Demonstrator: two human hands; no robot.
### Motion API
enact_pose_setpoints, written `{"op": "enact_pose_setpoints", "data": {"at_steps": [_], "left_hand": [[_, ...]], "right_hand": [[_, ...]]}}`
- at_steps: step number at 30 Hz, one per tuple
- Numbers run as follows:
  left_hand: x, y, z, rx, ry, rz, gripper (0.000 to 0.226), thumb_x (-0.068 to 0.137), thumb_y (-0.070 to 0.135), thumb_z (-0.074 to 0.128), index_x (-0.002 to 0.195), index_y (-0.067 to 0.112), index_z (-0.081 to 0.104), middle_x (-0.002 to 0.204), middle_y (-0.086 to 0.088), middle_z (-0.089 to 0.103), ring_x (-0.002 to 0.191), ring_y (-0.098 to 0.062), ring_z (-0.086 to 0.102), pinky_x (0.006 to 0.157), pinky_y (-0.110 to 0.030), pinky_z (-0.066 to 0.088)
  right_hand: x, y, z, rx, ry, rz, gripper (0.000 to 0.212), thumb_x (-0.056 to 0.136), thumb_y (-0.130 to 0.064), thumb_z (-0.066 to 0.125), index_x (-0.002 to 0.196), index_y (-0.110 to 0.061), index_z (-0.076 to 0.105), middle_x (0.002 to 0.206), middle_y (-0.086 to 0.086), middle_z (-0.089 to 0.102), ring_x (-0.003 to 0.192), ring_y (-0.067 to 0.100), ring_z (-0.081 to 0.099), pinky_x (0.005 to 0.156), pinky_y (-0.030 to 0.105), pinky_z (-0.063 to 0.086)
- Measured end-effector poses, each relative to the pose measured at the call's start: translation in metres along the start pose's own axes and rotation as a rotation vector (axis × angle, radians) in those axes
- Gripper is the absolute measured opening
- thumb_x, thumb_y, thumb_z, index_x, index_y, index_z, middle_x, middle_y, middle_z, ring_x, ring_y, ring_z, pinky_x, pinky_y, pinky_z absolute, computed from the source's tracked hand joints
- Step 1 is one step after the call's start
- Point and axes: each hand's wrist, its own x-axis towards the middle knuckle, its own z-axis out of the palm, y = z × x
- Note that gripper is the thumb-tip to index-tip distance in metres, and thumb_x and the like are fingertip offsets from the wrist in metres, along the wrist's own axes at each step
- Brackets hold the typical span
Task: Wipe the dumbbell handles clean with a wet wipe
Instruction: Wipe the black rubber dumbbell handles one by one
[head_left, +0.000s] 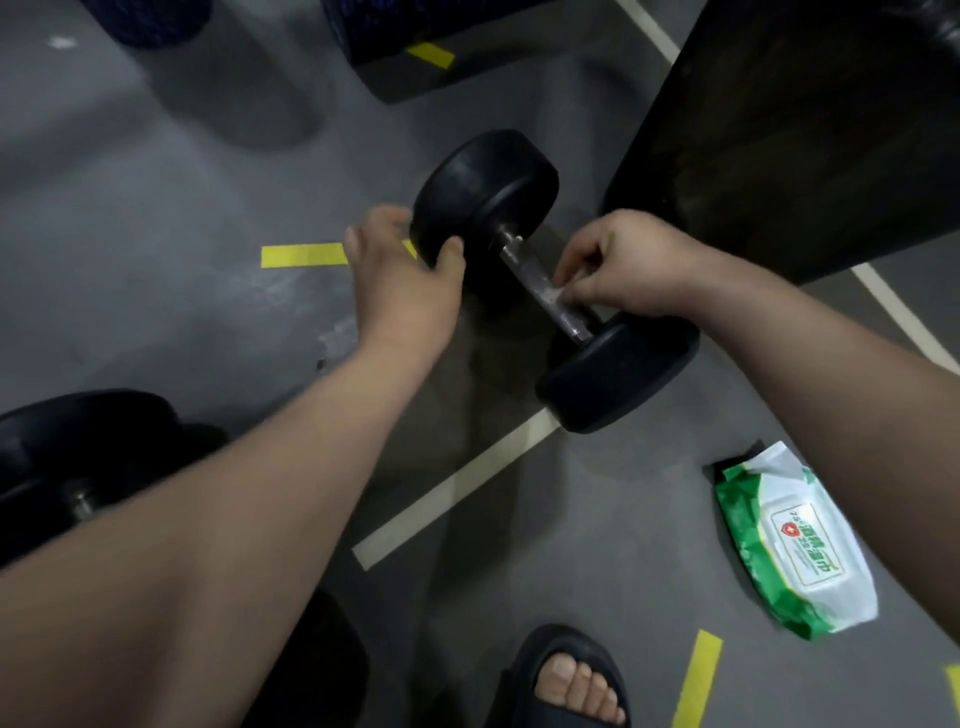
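Matt black rubbery dumbbell heads (483, 192); dull, scuffed metal handle (537, 288); glossy plastic wipes pack (789, 545); smooth grey floor (156, 218).

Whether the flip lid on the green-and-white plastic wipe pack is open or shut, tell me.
Shut: the white lid lies flat on the green-and-white plastic wipe pack, no flap raised.

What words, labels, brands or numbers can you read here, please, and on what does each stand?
Wet wipe pack: white label with a red shield emblem and green print, too blurred to read.
Dumbbell: no number or mark shows on its black heads.
Yellow floor tape: blank.
No other text shows.
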Motion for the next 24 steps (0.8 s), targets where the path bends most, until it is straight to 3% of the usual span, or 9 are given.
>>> {"op": "enact_pose_setpoints", "data": {"at_steps": [3,6,9,11,12,14,17,20,24], "left_hand": [[-0.032,0.009,0.007,-0.162,-0.088,0.061,0.023,0.088,0.022,0.070,0.108,0.020,0.058,0.099,0.008,0.060,0.088,-0.003,0.059,0.086,-0.027,0.052],[-0.049,0.027,0.009,-0.289,-0.395,0.083,0.041,0.091,0.013,0.068,0.129,0.025,0.058,0.121,0.012,0.062,0.104,0.004,0.060,0.094,-0.016,0.049],[-0.051,0.039,0.010,-0.325,-0.526,0.125,0.038,0.090,0.017,0.071,0.125,0.030,0.062,0.125,0.012,0.066,0.117,-0.003,0.060,0.107,-0.028,0.047],[-0.051,0.043,0.013,-0.367,-0.514,0.116,0.016,0.088,0.027,0.074,0.104,0.029,0.070,0.109,0.007,0.074,0.109,-0.013,0.067,0.104,-0.043,0.050],[-0.053,0.045,0.014,-0.387,-0.495,0.091,0.008,0.088,0.028,0.075,0.095,0.028,0.071,0.101,0.006,0.075,0.102,-0.014,0.069,0.099,-0.043,0.053],[-0.056,0.046,0.015,-0.425,-0.416,0.023,0.012,0.088,0.027,0.076,0.084,0.022,0.066,0.084,0.007,0.072,0.082,-0.008,0.065,0.082,-0.031,0.054],[-0.061,0.036,0.016,-0.282,-0.267,-0.046,0.027,0.087,0.029,0.077,0.076,0.020,0.054,0.068,0.010,0.059,0.062,-0.002,0.053,0.061,-0.017,0.043],[-0.056,0.019,0.017,-0.106,-0.194,0.016,0.024,0.085,0.023,0.073,0.079,0.024,0.050,0.072,0.006,0.060,0.065,-0.007,0.057,0.060,-0.020,0.044],[-0.033,0.009,0.027,0.105,-0.181,0.277,0.011,0.085,0.014,0.068,0.094,0.015,0.062,0.091,-0.008,0.060,0.080,-0.025,0.059,0.073,-0.035,0.049]], "right_hand": [[-0.015,0.004,-0.006,0.204,0.166,-0.024,0.023,0.079,-0.025,0.085,0.096,-0.024,0.069,0.090,-0.009,0.068,0.080,0.005,0.065,0.061,0.008,0.048],[-0.032,0.009,-0.010,0.427,0.180,-0.034,0.023,0.082,-0.018,0.083,0.097,-0.019,0.066,0.090,0.005,0.074,0.085,0.014,0.072,0.079,0.022,0.055],[-0.048,0.012,-0.011,0.648,0.176,-0.053,0.022,0.085,-0.014,0.080,0.100,-0.010,0.064,0.078,0.018,0.058,0.075,0.019,0.060,0.071,0.019,0.055],[-0.056,0.014,-0.007,0.696,0.189,-0.050,0.023,0.086,-0.017,0.079,0.100,-0.005,0.065,0.074,0.012,0.052,0.071,0.017,0.053,0.065,0.016,0.051],[-0.058,0.015,-0.004,0.677,0.211,-0.044,0.023,0.087,-0.021,0.079,0.099,-0.006,0.067,0.070,0.008,0.053,0.067,0.014,0.051,0.062,0.015,0.049],[-0.060,0.018,0.004,0.529,0.318,-0.030,0.017,0.089,-0.029,0.076,0.094,-0.014,0.069,0.070,-0.005,0.062,0.064,0.006,0.055,0.062,0.017,0.048],[-0.066,0.031,0.027,0.230,0.493,-0.013,0.012,0.096,-0.035,0.063,0.096,-0.024,0.067,0.093,-0.007,0.065,0.089,0.008,0.059,0.076,0.026,0.049],[-0.072,0.043,0.055,0.160,0.564,-0.032,0.018,0.100,-0.035,0.054,0.102,-0.023,0.067,0.109,-0.004,0.060,0.108,0.015,0.050,0.089,0.024,0.037],[-0.070,0.043,0.074,0.147,0.694,-0.051,0.021,0.102,-0.033,0.049,0.106,-0.020,0.066,0.115,-0.004,0.060,0.112,0.017,0.049,0.097,0.026,0.036]]}}
